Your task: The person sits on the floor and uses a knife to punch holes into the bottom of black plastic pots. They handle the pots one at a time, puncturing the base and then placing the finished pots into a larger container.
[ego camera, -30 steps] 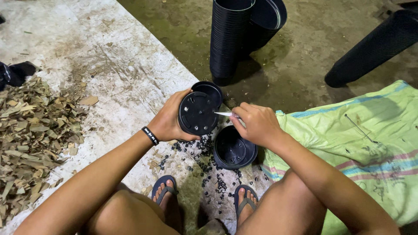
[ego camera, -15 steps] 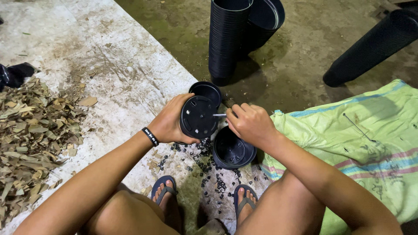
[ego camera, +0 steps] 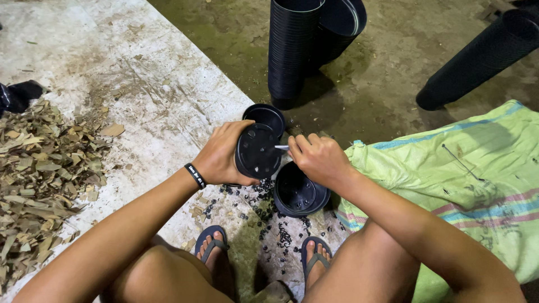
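left hand (ego camera: 222, 157) wraps a black plastic pot (ego camera: 257, 150) tipped on its side, base facing up. right hand (ego camera: 319, 159) fist-clenched on a thin metal tool (ego camera: 281, 147), tip touching pot base. second pot (ego camera: 297, 193) sits below on the ground.

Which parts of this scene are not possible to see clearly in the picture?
Head view only:
- Tool in the right hand: the fist hides all but a short metal tip.
- Held black pot: the left hand covers its side; its inside faces away.
- Lying pot stack: cut off by the right edge.
- Black bits on the ground: too small to identify.
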